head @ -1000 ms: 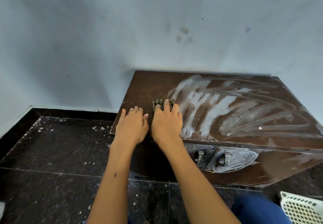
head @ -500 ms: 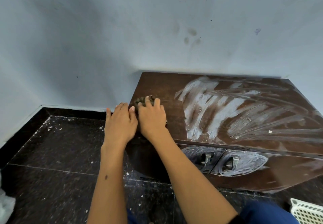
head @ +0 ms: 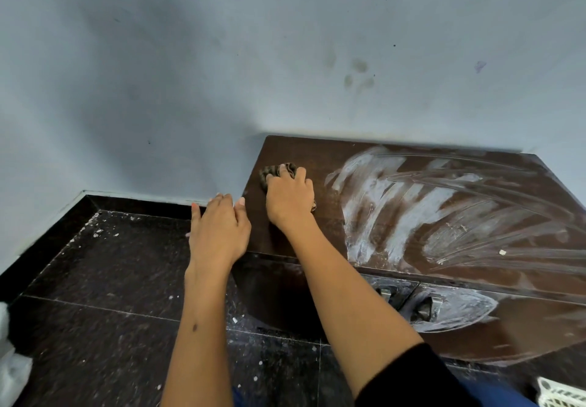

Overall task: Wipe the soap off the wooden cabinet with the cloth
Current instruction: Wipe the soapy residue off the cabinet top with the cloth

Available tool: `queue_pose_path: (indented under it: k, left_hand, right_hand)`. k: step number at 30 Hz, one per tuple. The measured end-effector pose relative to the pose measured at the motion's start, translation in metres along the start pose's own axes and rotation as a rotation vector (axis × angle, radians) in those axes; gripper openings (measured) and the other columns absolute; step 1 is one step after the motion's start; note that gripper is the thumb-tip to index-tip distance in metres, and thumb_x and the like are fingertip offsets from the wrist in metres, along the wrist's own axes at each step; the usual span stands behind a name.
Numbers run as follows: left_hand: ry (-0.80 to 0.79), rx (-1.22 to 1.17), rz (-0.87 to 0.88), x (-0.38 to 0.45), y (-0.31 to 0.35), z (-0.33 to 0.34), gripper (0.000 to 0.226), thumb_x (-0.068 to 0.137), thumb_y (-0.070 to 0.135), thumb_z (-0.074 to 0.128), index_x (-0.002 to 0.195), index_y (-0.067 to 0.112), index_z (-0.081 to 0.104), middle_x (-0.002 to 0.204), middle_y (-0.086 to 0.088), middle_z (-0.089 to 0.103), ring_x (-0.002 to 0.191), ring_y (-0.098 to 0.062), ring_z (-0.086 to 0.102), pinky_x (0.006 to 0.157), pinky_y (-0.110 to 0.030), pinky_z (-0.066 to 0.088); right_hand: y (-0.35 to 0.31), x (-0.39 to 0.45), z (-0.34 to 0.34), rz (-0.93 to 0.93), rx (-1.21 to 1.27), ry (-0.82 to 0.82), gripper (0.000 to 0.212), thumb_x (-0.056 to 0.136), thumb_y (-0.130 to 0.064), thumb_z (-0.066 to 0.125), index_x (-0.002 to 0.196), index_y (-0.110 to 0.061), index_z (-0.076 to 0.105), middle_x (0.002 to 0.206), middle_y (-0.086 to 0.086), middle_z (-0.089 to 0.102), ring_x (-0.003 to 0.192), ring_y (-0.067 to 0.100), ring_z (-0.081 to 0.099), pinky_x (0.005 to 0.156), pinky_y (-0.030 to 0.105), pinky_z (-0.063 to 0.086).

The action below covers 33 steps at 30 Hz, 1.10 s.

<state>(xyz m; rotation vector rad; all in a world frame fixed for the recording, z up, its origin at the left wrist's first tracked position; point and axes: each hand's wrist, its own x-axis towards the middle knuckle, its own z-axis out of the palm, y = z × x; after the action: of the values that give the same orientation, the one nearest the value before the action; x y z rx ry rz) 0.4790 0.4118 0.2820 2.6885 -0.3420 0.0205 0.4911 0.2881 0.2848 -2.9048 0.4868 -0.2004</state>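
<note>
A low dark wooden cabinet (head: 298,152) stands against the pale wall. White soap streaks (head: 396,203) cover the middle and right of its top, and more soap smears its front around two metal handles (head: 426,306). My right hand (head: 290,199) presses a small dark patterned cloth (head: 271,172) onto the cabinet's top near the far left corner, fingers curled over it; most of the cloth is hidden under the hand. My left hand (head: 218,229) hangs flat by the cabinet's left edge, fingers straight, holding nothing.
Dark speckled floor tiles (head: 104,279) with white flecks lie to the left and in front. A white lattice basket (head: 561,394) shows at the bottom right corner, and a white crumpled object (head: 9,362) at the left edge.
My right hand has slid the cloth leftward and away from me along the cabinet top, off the soapy part. My left hand moved left with it, off the top to the cabinet's left edge.
</note>
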Motion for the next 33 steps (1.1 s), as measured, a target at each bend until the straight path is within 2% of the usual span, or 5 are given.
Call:
queue_pose_path:
  k: [8,15,22,28,33]
  left_hand:
    - [0.003,-0.015,0.01,0.005,0.006,0.002,0.046,0.101,0.031,0.022,0.125,0.002,0.049,0.13,-0.016,0.054,0.127,-0.031,0.044,0.117,-0.045,0.005]
    - [-0.025,0.013,0.045,0.002,0.014,0.007,0.046,0.101,0.031,0.021,0.119,0.001,0.051,0.124,-0.016,0.056,0.121,-0.031,0.048,0.117,-0.045,0.008]
    - [-0.029,-0.038,0.102,0.004,0.027,0.009,0.048,0.102,0.031,0.021,0.134,0.003,0.043,0.14,-0.015,0.046,0.133,-0.027,0.038,0.118,-0.043,0.006]
    - [-0.053,-0.044,0.156,-0.004,0.039,0.011,0.047,0.102,0.029,0.023,0.14,0.004,0.038,0.149,-0.013,0.036,0.141,-0.021,0.026,0.117,-0.039,0.003]
    - [-0.083,-0.011,0.198,-0.006,0.044,0.015,0.047,0.102,0.03,0.023,0.142,0.006,0.036,0.15,-0.011,0.034,0.142,-0.021,0.025,0.117,-0.037,0.005]
  right_hand:
    - [-0.008,-0.016,0.006,-0.272,0.034,-0.017,0.034,0.1,-0.022,0.037,0.128,-0.026,0.056,0.15,-0.003,0.035,0.126,0.029,0.031,0.097,0.038,0.032]
    - [0.032,0.011,-0.006,0.005,-0.028,-0.024,0.035,0.094,-0.018,0.047,0.127,-0.025,0.055,0.145,0.003,0.038,0.126,0.033,0.03,0.099,0.041,0.031]
    - [0.014,-0.041,0.001,-0.011,-0.008,0.053,0.037,0.1,-0.024,0.034,0.134,-0.024,0.048,0.152,0.004,0.031,0.129,0.03,0.027,0.098,0.037,0.03]
    - [0.027,-0.03,-0.009,0.144,0.08,0.065,0.03,0.098,-0.024,0.042,0.12,-0.022,0.061,0.14,0.002,0.045,0.125,0.03,0.032,0.095,0.037,0.035]
    - [0.035,-0.025,-0.008,0.193,0.068,0.082,0.028,0.097,-0.022,0.043,0.118,-0.019,0.06,0.144,0.005,0.041,0.128,0.03,0.029,0.099,0.037,0.034]
